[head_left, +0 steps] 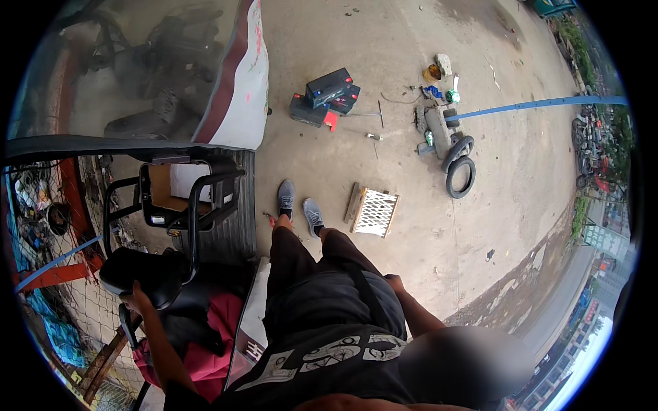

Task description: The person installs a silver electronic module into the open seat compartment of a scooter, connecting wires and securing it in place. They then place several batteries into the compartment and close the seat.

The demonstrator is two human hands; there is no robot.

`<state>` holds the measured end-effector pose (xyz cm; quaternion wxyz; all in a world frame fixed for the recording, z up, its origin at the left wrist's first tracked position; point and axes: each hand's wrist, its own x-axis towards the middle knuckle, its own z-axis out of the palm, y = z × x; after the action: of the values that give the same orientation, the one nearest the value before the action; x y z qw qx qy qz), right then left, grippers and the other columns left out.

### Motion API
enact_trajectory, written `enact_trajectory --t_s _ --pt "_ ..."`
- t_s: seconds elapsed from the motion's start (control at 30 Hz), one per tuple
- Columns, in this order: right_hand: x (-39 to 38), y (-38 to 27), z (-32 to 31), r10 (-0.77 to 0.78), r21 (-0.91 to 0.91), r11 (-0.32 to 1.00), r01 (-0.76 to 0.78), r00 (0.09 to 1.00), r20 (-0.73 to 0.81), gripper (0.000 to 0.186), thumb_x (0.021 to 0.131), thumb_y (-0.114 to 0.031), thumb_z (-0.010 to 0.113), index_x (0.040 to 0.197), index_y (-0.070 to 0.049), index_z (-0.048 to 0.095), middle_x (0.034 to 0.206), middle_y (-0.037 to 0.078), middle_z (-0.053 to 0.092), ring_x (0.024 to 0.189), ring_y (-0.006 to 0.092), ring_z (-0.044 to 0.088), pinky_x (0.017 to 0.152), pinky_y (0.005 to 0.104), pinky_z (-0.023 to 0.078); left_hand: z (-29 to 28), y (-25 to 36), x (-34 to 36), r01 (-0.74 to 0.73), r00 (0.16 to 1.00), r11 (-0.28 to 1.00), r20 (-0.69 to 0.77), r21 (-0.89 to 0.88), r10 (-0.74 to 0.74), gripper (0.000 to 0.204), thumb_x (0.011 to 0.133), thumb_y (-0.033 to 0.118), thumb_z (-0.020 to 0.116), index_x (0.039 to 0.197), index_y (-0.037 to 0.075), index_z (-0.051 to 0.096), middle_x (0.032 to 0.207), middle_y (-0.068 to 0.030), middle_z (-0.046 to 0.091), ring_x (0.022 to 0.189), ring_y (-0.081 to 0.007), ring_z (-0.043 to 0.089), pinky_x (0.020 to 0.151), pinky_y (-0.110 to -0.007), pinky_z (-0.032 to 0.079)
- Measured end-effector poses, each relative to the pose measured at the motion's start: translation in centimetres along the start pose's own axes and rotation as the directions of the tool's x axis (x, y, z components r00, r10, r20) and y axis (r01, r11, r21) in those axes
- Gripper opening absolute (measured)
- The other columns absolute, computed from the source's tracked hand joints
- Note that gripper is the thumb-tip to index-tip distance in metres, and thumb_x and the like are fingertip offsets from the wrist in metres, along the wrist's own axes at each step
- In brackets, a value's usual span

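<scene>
My left hand grips the near edge of a black padded seat at the left, inside a three-wheeled vehicle. Black tubular rails rise around that seat. Below the hand lies dark red cloth. Just ahead of the seat, a black-framed box holds brown cardboard and a white sheet. Beside my right hip hangs my right hand, away from the vehicle. Its fingers are mostly hidden, so their pose cannot be made out.
Several dark batteries sit ahead on the concrete. A low stool with white webbing stands right of my feet. Farther right are tyres, a concrete block and a blue pole. The vehicle's windscreen fills the far left; netting hangs beside it.
</scene>
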<state>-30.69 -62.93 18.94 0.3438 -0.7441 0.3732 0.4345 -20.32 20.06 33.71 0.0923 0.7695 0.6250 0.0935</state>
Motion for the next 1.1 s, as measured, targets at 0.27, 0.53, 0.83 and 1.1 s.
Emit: enact_trajectory --t_s 0.27,0.53,0.83,1.1 --pt "9.3 5.5 1.5 -0.226 0.133 0.963 0.233 0.972 -0.063 0.040 0.083 -0.037 0.074 0.095 0.000 0.078 0.092 0.022 0.076 0.084 0.0300 0.074 0.074 0.0415 0.055 2.6 0.6 -1.3 -0.070 0.997 0.997 -0.027 0.014 0.070 0.113 0.078 0.046 0.077 0.160 -0.002 0.014 0.147 -0.0390 0.033 0.131 -0.0511 0.045 0.107 -0.054 0.043" --pt "10.7 -23.3 -8.3 0.179 0.624 0.740 -0.251 0.968 0.176 0.016 0.092 -0.009 0.060 0.076 -0.007 0.056 0.068 0.006 0.054 0.055 0.0219 0.055 0.047 0.0379 0.047 0.7 1.0 -3.8 -0.009 1.000 0.992 0.009 -0.123 0.011 0.109 0.080 0.038 0.078 0.160 0.000 0.014 0.154 -0.0347 0.026 0.134 -0.0480 0.044 0.107 -0.051 0.044" --pt "23.5 -44.5 -14.1 -0.626 -0.537 0.696 0.476 0.769 -0.129 0.025 0.076 -0.016 0.068 0.093 0.002 0.069 0.096 0.025 0.073 0.091 0.0414 0.071 0.081 0.0478 0.057 -0.4 -1.3 -3.5 -0.021 0.997 0.992 -0.080 -0.122 0.011 0.101 0.087 0.047 0.073 0.159 -0.003 0.021 0.158 -0.0305 0.031 0.147 -0.0452 0.029 0.120 -0.047 0.026" --pt "27.1 -56.9 -16.5 -0.754 -0.753 0.310 0.580 0.633 0.177 0.022 0.074 -0.017 0.071 0.092 -0.003 0.070 0.091 0.023 0.073 0.090 0.0424 0.070 0.080 0.0498 0.056 -1.3 1.1 -6.3 0.047 0.979 0.998 -0.198 -0.045 -0.055 0.099 0.083 0.054 0.073 0.155 -0.002 0.033 0.152 -0.0300 0.042 0.141 -0.0444 0.039 0.117 -0.046 0.032"
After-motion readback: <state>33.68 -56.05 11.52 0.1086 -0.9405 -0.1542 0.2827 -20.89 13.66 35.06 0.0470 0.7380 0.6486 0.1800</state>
